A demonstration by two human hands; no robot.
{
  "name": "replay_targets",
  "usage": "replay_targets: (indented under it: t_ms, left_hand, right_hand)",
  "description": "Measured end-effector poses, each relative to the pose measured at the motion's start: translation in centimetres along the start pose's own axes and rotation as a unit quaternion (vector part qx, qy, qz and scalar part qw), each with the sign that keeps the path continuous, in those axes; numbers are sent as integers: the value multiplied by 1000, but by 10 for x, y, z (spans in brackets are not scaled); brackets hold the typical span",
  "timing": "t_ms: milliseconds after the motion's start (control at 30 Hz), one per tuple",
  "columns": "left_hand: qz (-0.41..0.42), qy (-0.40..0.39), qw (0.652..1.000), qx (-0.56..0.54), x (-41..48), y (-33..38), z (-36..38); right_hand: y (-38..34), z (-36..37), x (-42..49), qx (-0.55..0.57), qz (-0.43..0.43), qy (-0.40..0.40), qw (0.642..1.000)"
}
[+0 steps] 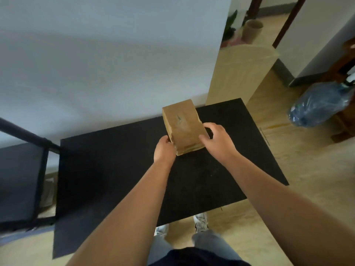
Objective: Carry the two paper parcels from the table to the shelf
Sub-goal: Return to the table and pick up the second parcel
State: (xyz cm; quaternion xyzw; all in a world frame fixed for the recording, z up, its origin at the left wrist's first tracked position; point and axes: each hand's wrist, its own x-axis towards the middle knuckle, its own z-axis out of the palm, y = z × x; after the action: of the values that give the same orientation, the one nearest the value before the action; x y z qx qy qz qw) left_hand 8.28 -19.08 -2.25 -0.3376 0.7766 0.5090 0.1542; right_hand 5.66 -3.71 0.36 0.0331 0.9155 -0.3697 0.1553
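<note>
Head view: a brown paper parcel (182, 127) stands on the black table (115, 169), toward its far edge at about one o'clock from the table's middle. The left hand (163, 150) presses against the parcel's left side, fingers hidden behind it, so I cannot tell how far they curl. The right hand (217, 141) is cupped on the right side, thumb laid on the front face, fingers wrapping the edge. Only one parcel shows (the second is not in sight). The paper looks creased and soft, probably light; squeezing both flanks low, near the folded base, should hold it without crushing. A black metal frame (42, 160) stands at nine o'clock.
</note>
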Motion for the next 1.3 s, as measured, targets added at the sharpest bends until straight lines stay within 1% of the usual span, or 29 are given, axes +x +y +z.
replay_targets:
  t_ms: [67, 133, 267, 400, 533, 633, 800, 867, 967, 1100, 1200, 1300]
  left_hand:
    - [-44, 15, 998, -34, -2, 1, 10]
    - [-60, 22, 997, -50, -3, -1, 18]
    - [-51, 16, 997, -58, -3, -4, 24]
    - [-40, 21, 996, -72, -8, -4, 20]
    - [9, 64, 991, -115, -22, -7, 16]
    - [69, 58, 989, -113, -37, -6, 9]
    - [110, 59, 982, -142, -51, -12, -3]
    - [118, 84, 980, -139, -56, -19, -8]
    - [106, 126, 978, -131, -61, -34, -13]
    - [85, 137, 982, -98, -68, -50, -11]
    - [80, 144, 984, -66, -70, -57, -7]
    - [76, 152, 984, -47, -69, -58, -5]
  right_hand:
    - [8, -9, 13, -10, -2, -29, 1000]
    - [13, -13, 21, -24, 1, -65, 998]
    - [19, -8, 28, -48, 0, -120, 992]
    - [20, -2, 25, -39, 8, -117, 992]
    - [24, 0, 17, -17, 19, -118, 993]
    - [27, 0, 7, 12, 24, -115, 993]
    - [21, 14, -11, 74, 34, -127, 989]
    - [21, 23, -19, 98, 40, -141, 984]
    - [25, 36, -28, 118, 58, -164, 978]
    - [31, 46, -37, 116, 87, -190, 971]
    - [36, 49, -40, 98, 88, -201, 971]
    - [37, 48, -39, 90, 78, -192, 974]
